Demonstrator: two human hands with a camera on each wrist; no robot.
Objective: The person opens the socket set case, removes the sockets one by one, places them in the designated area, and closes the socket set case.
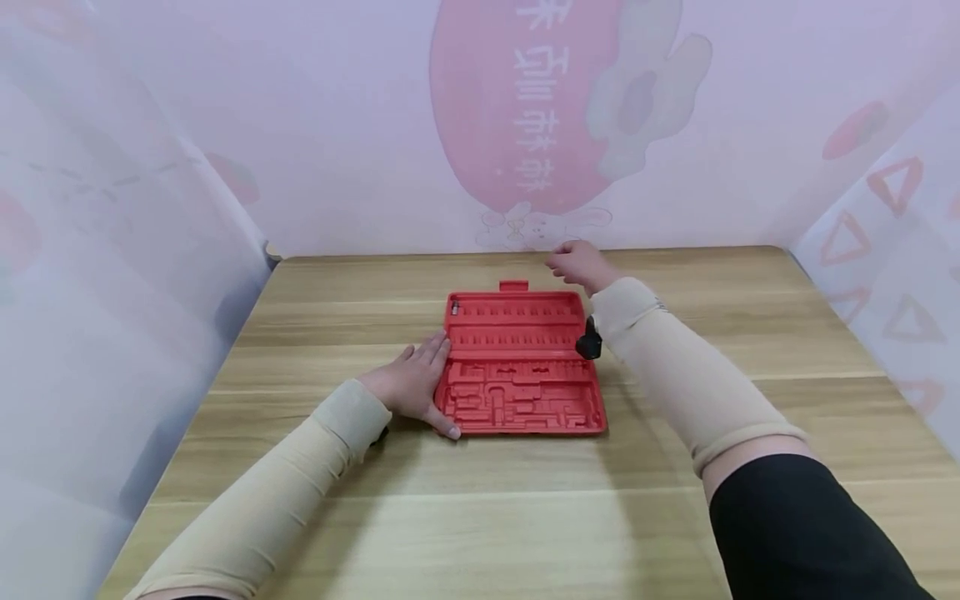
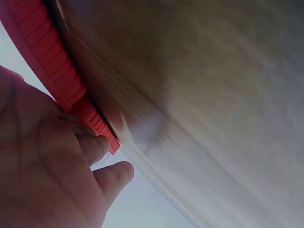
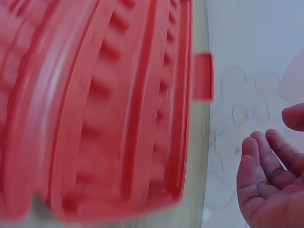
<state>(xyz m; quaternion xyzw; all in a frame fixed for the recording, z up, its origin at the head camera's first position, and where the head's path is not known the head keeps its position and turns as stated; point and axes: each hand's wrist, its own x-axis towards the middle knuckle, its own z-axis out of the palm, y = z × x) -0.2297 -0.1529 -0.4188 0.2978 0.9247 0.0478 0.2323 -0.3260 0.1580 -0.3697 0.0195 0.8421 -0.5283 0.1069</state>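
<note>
A red plastic tool case (image 1: 517, 356) lies unfolded flat on the wooden table, its moulded recesses facing up. One small metal piece (image 1: 455, 308), like a socket, sits in the far left slot of its upper half. Along the case's left side rests my left hand (image 1: 411, 379), fingers extended at the edge and thumb by the near left corner. In the left wrist view the fingers lie against the red ribbed side wall (image 2: 57, 66). My right hand (image 1: 581, 265) hovers past the case's far right corner. Its fingers (image 3: 268, 156) are loosely bent and nothing shows between them.
At the case's far edge a red latch tab (image 1: 513, 286) sticks out. The wooden table (image 1: 525, 517) extends around the case. A printed white backdrop (image 1: 337, 125) rises behind the table's far edge, with white sheets (image 1: 97, 275) on both sides.
</note>
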